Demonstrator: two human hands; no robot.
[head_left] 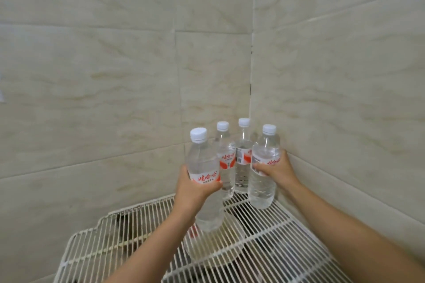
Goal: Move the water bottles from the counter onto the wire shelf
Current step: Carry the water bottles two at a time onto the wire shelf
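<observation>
1. Filling the view above and beyond both hands, the tiled wall point(115, 76) is pale and marbled, and it folds into a corner just behind the right hand point(278, 169).
2. The wire shelf point(287, 248) spreads below both hands and forearms, its white bars running away toward that corner.
3. A pale round dish point(218, 248) shows dimly through the bars, under the wrist of the left hand point(193, 187). What exactly it is cannot be told.
4. The near-left bottle point(204, 167) is clear with a red and white label. The left hand grips it around the middle, fingers wrapped over the label's lower edge. It leans slightly left. Whether its base touches the bars cannot be told.
5. The near-right bottle point(264, 181) is gripped by the right hand, thumb across the front of the label and fingers curled behind. It is upright, its base down at the bars, close to the right-hand wall.
6. The rear-left bottle point(226, 161) and rear-right bottle point(242, 163) stand upright on the shelf in the corner, side by side. They sit between the two hands and just beyond them, and neither hand holds them.
7. A white cap point(198, 133) tops the near-left bottle, above the left hand. The other three bottles are capped alike.
</observation>
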